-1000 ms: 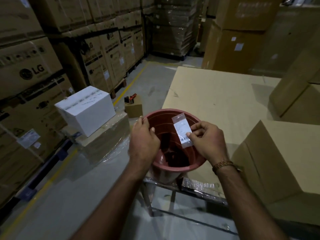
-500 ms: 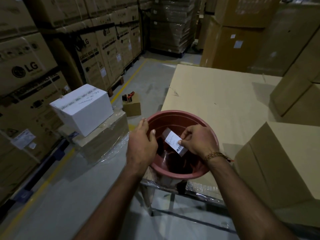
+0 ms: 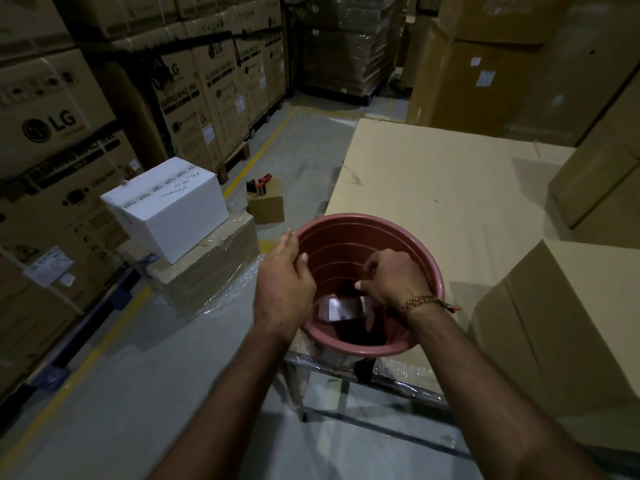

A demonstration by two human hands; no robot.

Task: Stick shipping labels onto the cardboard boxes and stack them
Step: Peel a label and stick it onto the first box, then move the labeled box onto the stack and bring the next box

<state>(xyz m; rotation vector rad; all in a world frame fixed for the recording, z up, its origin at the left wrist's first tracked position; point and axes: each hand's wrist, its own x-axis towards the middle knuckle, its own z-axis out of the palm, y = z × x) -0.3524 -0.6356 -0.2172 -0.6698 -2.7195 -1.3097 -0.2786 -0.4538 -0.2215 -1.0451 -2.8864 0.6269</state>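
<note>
Down into the reddish plastic tub (image 3: pixel 408 237) has gone the right hand (image 3: pixel 394 282), which half a second ago pinched a white label above the rim. Now its fingers (image 3: pixel 367 268) are curled inside the tub, and whether they hold anything cannot be told; pale strips (image 3: pixel 332 308), perhaps labels or backing, lie blurred in the dim bottom just beside them. Against the tub's near-left rim rests the left hand (image 3: pixel 284 289), its fingers fairly straight on the outer wall and the thumb hooked over the edge. Standing at the corner of a cardboard-covered surface (image 3: pixel 450 188), the tub has a plain brown cardboard box (image 3: pixel 568 313) to its right. To the left, a white box (image 3: pixel 166 209) sits on a film-wrapped carton (image 3: pixel 214 268), and a small open box (image 3: pixel 266 202) stands on the floor behind.
</note>
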